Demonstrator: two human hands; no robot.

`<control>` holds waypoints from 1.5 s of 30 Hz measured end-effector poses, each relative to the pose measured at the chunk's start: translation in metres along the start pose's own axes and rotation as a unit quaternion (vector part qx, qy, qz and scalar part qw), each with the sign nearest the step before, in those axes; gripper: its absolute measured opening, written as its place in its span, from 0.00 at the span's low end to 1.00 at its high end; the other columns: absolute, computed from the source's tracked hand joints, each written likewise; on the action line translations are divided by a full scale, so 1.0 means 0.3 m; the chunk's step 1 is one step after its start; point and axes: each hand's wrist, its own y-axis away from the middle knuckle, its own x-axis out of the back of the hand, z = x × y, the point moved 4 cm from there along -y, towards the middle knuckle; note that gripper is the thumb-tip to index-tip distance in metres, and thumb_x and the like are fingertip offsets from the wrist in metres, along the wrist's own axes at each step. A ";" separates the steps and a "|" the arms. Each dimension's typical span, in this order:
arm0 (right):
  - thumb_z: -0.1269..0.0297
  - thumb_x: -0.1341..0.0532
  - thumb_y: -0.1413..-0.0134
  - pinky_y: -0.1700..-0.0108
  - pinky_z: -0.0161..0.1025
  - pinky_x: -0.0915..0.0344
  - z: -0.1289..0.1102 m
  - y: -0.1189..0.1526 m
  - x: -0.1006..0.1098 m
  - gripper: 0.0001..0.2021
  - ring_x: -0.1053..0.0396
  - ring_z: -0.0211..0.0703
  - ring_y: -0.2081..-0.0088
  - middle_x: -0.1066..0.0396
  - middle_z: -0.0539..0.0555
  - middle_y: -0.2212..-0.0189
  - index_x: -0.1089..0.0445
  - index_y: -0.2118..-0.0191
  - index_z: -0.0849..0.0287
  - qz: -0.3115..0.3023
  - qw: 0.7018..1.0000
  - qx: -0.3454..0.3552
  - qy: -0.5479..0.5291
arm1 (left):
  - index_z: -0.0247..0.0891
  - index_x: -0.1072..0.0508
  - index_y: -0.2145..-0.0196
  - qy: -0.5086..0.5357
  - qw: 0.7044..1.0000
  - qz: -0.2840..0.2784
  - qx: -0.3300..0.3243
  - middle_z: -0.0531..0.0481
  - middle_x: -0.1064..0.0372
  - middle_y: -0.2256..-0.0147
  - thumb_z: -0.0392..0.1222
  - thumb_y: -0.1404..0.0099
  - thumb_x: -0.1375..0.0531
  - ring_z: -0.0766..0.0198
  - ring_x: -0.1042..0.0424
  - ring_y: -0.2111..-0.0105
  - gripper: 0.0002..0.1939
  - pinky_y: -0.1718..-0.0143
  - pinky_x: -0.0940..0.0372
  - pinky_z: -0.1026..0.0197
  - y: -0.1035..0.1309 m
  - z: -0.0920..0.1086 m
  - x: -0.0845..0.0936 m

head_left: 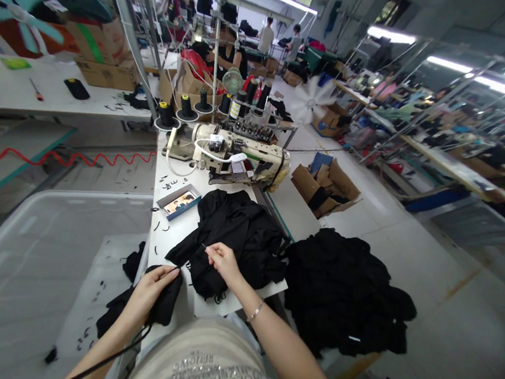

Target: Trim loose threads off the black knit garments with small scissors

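My left hand (pixel 156 284) pinches the upper edge of a black cloth piece (pixel 167 303) at the table's near left edge; the cloth hangs down over the edge. Over the black garment pile (pixel 244 230) on the white table (pixel 167 190), my right hand (pixel 223 262) has its fingers pressed together around a small thin dark item, too small to name. Behind the pile stands a sewing machine (pixel 247 153). To the left of the pile lies a phone (pixel 182 202) in a shallow blue-grey box.
A white plastic bin (pixel 44 217) stands at the left, with black scraps in it. Another large black garment heap (pixel 345 288) lies at the right. Beyond it is an open cardboard box (pixel 324 187). Thread cones (pixel 186 107) stand behind the machine; a person (pixel 230 53) sits farther back.
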 end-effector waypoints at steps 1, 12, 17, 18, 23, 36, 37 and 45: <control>0.58 0.40 0.52 0.80 0.29 0.48 0.001 0.024 -0.008 0.10 0.43 0.31 0.82 0.39 0.45 0.83 0.35 0.73 0.60 -0.009 1.000 0.010 0.011 | 0.35 0.26 0.71 0.005 1.000 0.009 -0.009 0.53 0.29 0.75 0.52 0.52 0.35 0.63 0.32 0.76 0.17 0.74 0.39 0.65 0.001 0.005 0.002; 0.58 0.41 0.48 0.72 0.32 0.40 -0.024 0.095 -0.136 0.10 0.35 0.37 0.74 0.31 0.50 0.76 0.30 0.66 0.59 0.012 0.992 0.097 0.084 | 0.35 0.26 0.71 0.011 0.996 0.031 -0.085 0.52 0.27 0.74 0.51 0.52 0.35 0.61 0.29 0.72 0.16 0.70 0.37 0.65 -0.007 0.032 -0.025; 0.59 0.41 0.49 0.71 0.33 0.39 -0.055 0.091 -0.142 0.09 0.33 0.38 0.73 0.31 0.50 0.76 0.30 0.66 0.59 0.021 0.988 0.123 0.090 | 0.35 0.27 0.71 0.012 0.995 0.026 -0.095 0.50 0.26 0.72 0.50 0.52 0.35 0.59 0.29 0.69 0.16 0.65 0.37 0.63 -0.014 0.029 -0.030; 0.59 0.41 0.49 0.70 0.33 0.39 -0.058 0.094 -0.144 0.09 0.33 0.38 0.73 0.31 0.50 0.76 0.30 0.66 0.59 0.023 0.988 0.127 0.089 | 0.35 0.27 0.70 0.013 0.995 0.024 -0.098 0.50 0.26 0.72 0.50 0.51 0.35 0.60 0.29 0.69 0.15 0.64 0.37 0.63 -0.013 0.031 -0.031; 0.59 0.42 0.47 0.71 0.34 0.38 -0.068 0.108 -0.142 0.09 0.33 0.39 0.74 0.31 0.51 0.76 0.31 0.68 0.60 0.052 0.986 0.135 0.081 | 0.37 0.26 0.69 0.019 0.994 0.014 -0.105 0.52 0.26 0.72 0.48 0.50 0.35 0.61 0.29 0.68 0.13 0.65 0.38 0.65 0.000 0.057 -0.049; 0.57 0.43 0.46 0.73 0.34 0.38 -0.146 0.113 -0.066 0.10 0.34 0.38 0.76 0.33 0.50 0.77 0.34 0.68 0.59 0.070 0.984 0.159 0.042 | 0.37 0.26 0.71 0.052 0.992 -0.010 -0.112 0.52 0.26 0.73 0.48 0.53 0.34 0.61 0.29 0.71 0.14 0.68 0.37 0.64 -0.006 0.155 -0.119; 0.57 0.44 0.46 0.73 0.34 0.38 -0.151 0.114 -0.057 0.10 0.35 0.38 0.76 0.34 0.50 0.78 0.34 0.68 0.59 0.080 0.983 0.160 0.039 | 0.37 0.26 0.71 0.056 0.992 -0.015 -0.109 0.52 0.27 0.74 0.48 0.53 0.34 0.61 0.29 0.71 0.14 0.68 0.36 0.64 -0.005 0.161 -0.123; 0.57 0.43 0.47 0.68 0.35 0.39 -0.132 0.160 0.013 0.11 0.39 0.38 0.73 0.40 0.47 0.76 0.38 0.60 0.57 0.135 0.974 0.177 0.041 | 0.40 0.30 0.68 0.252 0.934 0.093 -0.235 0.56 0.27 0.75 0.47 0.52 0.34 0.64 0.27 0.68 0.14 0.67 0.33 0.66 0.026 0.514 -0.077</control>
